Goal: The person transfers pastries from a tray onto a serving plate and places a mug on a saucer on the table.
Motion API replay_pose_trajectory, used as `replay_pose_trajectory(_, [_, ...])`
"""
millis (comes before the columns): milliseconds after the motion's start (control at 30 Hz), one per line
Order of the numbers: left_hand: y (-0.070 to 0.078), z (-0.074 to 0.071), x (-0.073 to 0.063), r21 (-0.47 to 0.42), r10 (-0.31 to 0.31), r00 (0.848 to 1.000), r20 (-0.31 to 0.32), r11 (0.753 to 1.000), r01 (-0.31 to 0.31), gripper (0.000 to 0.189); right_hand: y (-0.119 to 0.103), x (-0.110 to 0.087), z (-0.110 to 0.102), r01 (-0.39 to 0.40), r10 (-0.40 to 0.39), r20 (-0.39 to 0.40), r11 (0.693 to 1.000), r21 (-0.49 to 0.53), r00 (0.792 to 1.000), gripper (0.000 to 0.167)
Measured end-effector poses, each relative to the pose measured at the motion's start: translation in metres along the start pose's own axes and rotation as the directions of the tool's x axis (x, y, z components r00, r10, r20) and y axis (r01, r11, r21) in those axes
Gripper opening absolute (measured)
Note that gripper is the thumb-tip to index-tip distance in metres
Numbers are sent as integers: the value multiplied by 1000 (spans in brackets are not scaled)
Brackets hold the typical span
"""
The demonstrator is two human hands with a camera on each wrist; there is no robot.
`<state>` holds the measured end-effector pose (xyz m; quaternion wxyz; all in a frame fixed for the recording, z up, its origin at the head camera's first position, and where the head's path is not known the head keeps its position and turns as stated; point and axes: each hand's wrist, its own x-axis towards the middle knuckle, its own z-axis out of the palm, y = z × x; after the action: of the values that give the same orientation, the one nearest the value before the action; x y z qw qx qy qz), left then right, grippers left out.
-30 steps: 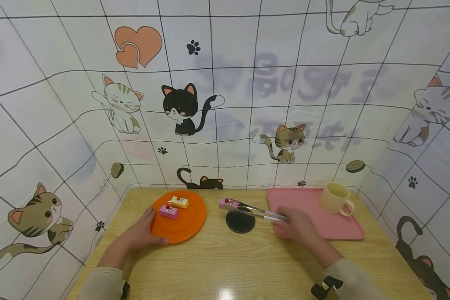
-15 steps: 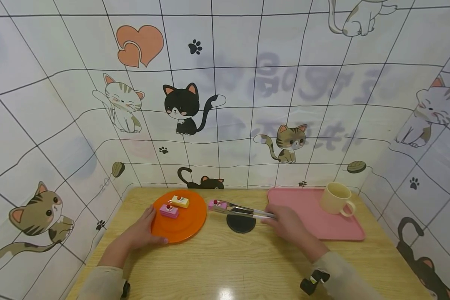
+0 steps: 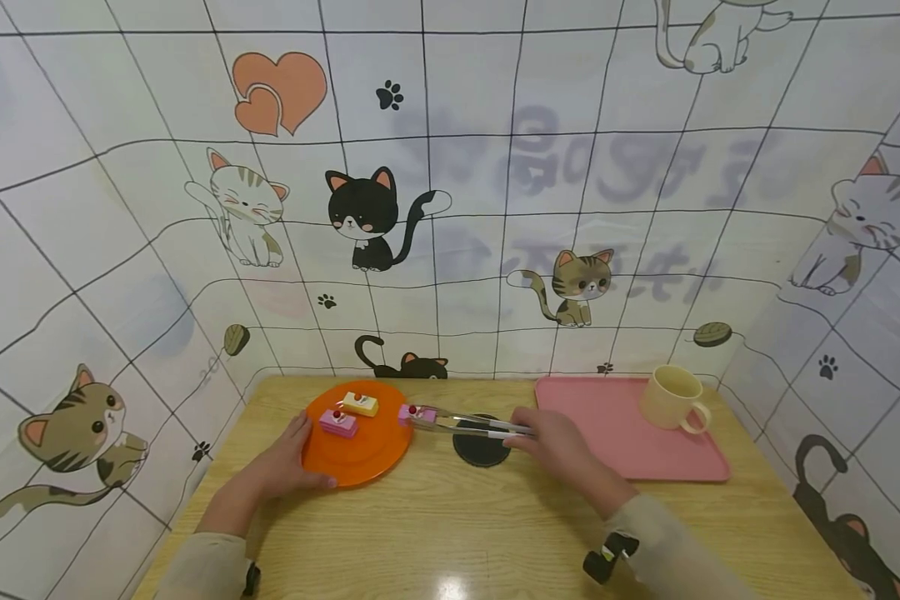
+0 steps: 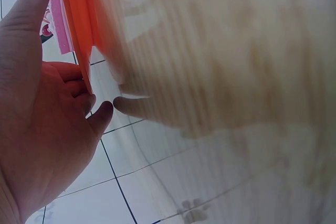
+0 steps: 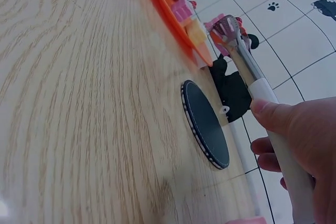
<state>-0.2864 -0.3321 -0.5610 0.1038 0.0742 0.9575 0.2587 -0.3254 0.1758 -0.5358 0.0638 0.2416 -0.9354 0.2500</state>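
My left hand (image 3: 288, 458) holds the left rim of an orange plate (image 3: 378, 462), its thumb at the near edge. On that plate lie a pink toy cake slice (image 3: 338, 423) and a yellow toy cake slice (image 3: 360, 405), each topped with a red berry. My right hand (image 3: 558, 450) grips the white handles of metal tongs (image 3: 468, 423). Another pink cake slice (image 3: 416, 414) is pinched in the tongs' tips, above the plate's right rim. The right wrist view shows the tongs' tips (image 5: 226, 29) around that slice, off the table.
A round black coaster (image 3: 482, 448) lies beneath the tongs. At the right, a pink tray (image 3: 607, 417) carries a cream mug (image 3: 671, 398). Cat-printed cloth (image 3: 465, 233) surrounds the wooden table (image 3: 450, 525) at the back and sides.
My right hand has moved left, taking the tongs and the pinched pink cake slice from above the coaster to the plate's right rim. My left hand and the plate have stayed put.
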Motion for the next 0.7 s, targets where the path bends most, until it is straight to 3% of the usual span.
replay_pose_trajectory(700, [1, 1, 0, 3, -5, 1000, 4, 1000, 5, 142, -25, 27, 20, 103, -103, 78, 995, -3, 992, 26])
